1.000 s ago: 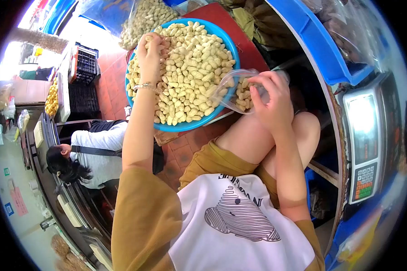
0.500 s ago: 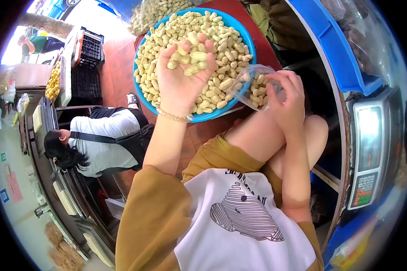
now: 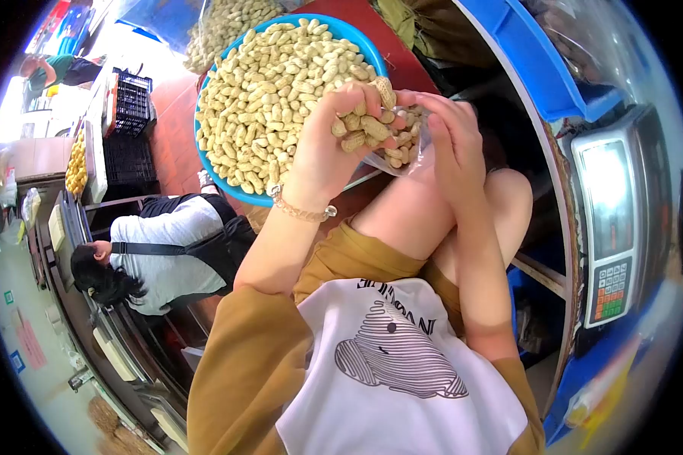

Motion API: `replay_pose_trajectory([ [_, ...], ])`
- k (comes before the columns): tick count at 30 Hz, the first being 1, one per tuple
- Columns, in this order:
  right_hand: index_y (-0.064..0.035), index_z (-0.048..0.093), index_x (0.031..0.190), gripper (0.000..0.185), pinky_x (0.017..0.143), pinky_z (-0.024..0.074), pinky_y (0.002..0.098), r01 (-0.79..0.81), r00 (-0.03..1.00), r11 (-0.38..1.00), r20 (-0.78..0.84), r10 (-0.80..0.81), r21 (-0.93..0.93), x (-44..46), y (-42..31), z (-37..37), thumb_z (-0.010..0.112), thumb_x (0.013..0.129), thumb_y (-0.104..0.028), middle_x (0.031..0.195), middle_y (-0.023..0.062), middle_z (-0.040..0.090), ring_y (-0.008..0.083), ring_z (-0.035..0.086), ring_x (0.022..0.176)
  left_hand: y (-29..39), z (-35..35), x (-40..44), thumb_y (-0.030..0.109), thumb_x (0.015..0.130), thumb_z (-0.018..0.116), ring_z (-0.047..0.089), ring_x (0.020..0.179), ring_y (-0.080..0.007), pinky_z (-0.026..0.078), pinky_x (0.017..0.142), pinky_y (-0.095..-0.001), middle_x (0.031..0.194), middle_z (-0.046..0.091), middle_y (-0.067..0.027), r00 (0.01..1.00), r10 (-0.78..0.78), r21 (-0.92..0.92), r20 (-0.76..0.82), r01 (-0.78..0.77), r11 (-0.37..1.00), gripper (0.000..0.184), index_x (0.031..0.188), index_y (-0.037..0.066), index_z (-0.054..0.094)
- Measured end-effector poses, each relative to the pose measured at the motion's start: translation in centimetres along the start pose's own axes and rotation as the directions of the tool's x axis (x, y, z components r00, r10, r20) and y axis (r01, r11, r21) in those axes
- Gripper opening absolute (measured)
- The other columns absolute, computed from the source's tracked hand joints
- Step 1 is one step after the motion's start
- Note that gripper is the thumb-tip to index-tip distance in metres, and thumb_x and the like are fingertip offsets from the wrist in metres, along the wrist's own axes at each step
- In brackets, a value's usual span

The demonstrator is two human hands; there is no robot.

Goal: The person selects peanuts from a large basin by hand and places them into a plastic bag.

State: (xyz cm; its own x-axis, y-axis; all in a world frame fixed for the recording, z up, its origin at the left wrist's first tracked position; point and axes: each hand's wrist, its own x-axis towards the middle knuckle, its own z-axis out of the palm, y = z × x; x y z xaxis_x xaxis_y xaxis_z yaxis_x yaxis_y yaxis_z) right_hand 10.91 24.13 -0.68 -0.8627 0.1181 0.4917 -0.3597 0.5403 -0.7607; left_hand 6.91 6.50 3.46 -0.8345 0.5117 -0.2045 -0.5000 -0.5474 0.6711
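Observation:
Cupped palm-up, my left hand [image 3: 322,144] holds a handful of peanuts [image 3: 363,130], its fingers curled around them and a beaded bracelet on the wrist. It sits at the mouth of a clear plastic bag [image 3: 393,165], which has several peanuts inside. My right hand [image 3: 457,144] grips the bag's rim from the right, its fingertips close to those of my left hand. The bag rests by my thigh. To the left, a wide blue basin [image 3: 259,199] is heaped with unshelled peanuts [image 3: 269,98].
Behind the basin stands another clear bag of peanuts [image 3: 231,30]. On the right are a blue tray [image 3: 550,76] and a digital scale [image 3: 601,189]. A person in a grey top [image 3: 155,231] is at left, near black crates [image 3: 131,155] and a tray of yellow items [image 3: 77,167].
My left hand has moved right and down from above the basin to the bag's mouth, carrying the peanuts. My right hand stays on the bag. The view has shifted slightly.

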Motion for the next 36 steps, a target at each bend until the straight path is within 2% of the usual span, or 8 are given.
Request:
replay_pose_trajectory([
  [4,-0.0016,0.067,0.107,0.026,0.092,0.0427,0.0355,-0.027,1.000,0.995,0.002,0.027,0.095,0.1,0.2,-0.3,0.047,0.096,-0.013,0.111,0.0122,0.067,0.0281,0.058,0.100,-0.8,0.4,0.7,0.013,0.091,0.050,0.059,0.086,-0.0152,0.048,0.075,-0.0287,0.093,0.065,-0.0093,0.990,0.122,0.407,0.068,-0.139,0.903,0.020,0.083,-0.001,0.062],
  [7,-0.0001,0.066,0.112,0.032,0.096,0.0398,0.0344,-0.095,0.995,0.980,0.036,0.090,0.172,0.1,0.3,-0.5,0.042,0.098,-0.016,0.117,0.0120,0.065,0.0257,0.056,0.107,-2.1,0.6,1.3,0.010,0.089,0.053,0.058,0.085,-0.0120,0.048,0.076,-0.0291,0.093,0.066,-0.0095,0.979,0.182,0.755,0.088,-0.185,0.629,0.015,0.085,-0.002,0.063],
  [9,0.0027,0.064,0.117,0.040,0.103,0.0358,0.0331,-0.161,0.985,0.969,0.089,0.147,0.186,0.2,0.1,-0.8,0.036,0.099,-0.019,0.124,0.0127,0.062,0.0237,0.054,0.118,-2.7,0.9,1.6,0.006,0.080,0.061,0.061,0.086,-0.0216,0.049,0.078,-0.0359,0.094,0.066,-0.0120,0.935,0.299,0.881,0.189,-0.296,0.369,0.012,0.089,-0.001,0.063],
  [12,-0.0029,0.066,0.116,0.035,0.098,0.0377,0.0338,-0.141,0.990,0.950,0.019,0.142,0.279,0.0,1.0,-0.3,0.041,0.100,-0.021,0.121,0.0110,0.064,0.0252,0.054,0.109,-4.4,0.5,3.5,0.007,0.070,0.067,0.059,0.091,-0.0354,0.050,0.081,-0.0426,0.096,0.065,-0.0130,0.696,0.488,0.834,0.526,-0.536,-0.135,0.022,0.090,0.002,0.063],
  [15,-0.0034,0.065,0.117,0.035,0.098,0.0378,0.0339,-0.104,0.994,0.965,0.006,0.106,0.239,0.2,1.0,-0.5,0.041,0.099,-0.021,0.123,0.0113,0.062,0.0262,0.054,0.109,-4.8,0.6,3.9,0.008,0.074,0.067,0.059,0.097,-0.0352,0.047,0.089,-0.0431,0.101,0.064,-0.0138,0.691,0.446,0.822,0.568,-0.497,-0.276,0.022,0.095,0.002,0.064],
  [27,-0.0063,0.065,0.117,0.028,0.095,0.0422,0.0383,-0.022,0.999,0.998,0.032,0.024,-0.067,0.2,0.7,-0.4,0.052,0.092,-0.010,0.116,0.0129,0.060,0.0301,0.055,0.108,-4.7,0.3,2.8,0.011,0.075,0.066,0.054,0.110,-0.0355,0.043,0.098,-0.0458,0.112,0.060,-0.0159,0.739,0.394,0.837,0.546,-0.460,-0.295,0.026,0.098,0.002,0.061],
  [31,-0.0072,0.067,0.114,0.027,0.094,0.0421,0.0380,-0.025,0.999,0.990,0.028,0.029,-0.140,0.1,1.1,-0.9,0.054,0.090,-0.011,0.110,0.0129,0.058,0.0303,0.056,0.104,-3.2,0.0,0.3,0.007,0.074,0.068,0.057,0.103,-0.0327,0.044,0.094,-0.0430,0.109,0.063,-0.0116,0.725,0.441,0.823,0.529,-0.565,-0.059,0.022,0.095,0.004,0.063],
  [36,-0.0064,0.069,0.102,0.019,0.087,0.0457,0.0351,-0.120,0.993,0.990,0.007,0.121,-0.072,-0.2,1.2,-1.0,0.057,0.086,-0.006,0.101,0.0104,0.054,0.0262,0.056,0.096,1.2,-5.6,-2.0,0.004,0.071,0.064,0.055,0.108,-0.0339,0.042,0.095,-0.0457,0.115,0.060,-0.0126,0.643,0.651,0.869,0.403,-0.047,-0.492,0.031,0.101,0.007,0.064],
])
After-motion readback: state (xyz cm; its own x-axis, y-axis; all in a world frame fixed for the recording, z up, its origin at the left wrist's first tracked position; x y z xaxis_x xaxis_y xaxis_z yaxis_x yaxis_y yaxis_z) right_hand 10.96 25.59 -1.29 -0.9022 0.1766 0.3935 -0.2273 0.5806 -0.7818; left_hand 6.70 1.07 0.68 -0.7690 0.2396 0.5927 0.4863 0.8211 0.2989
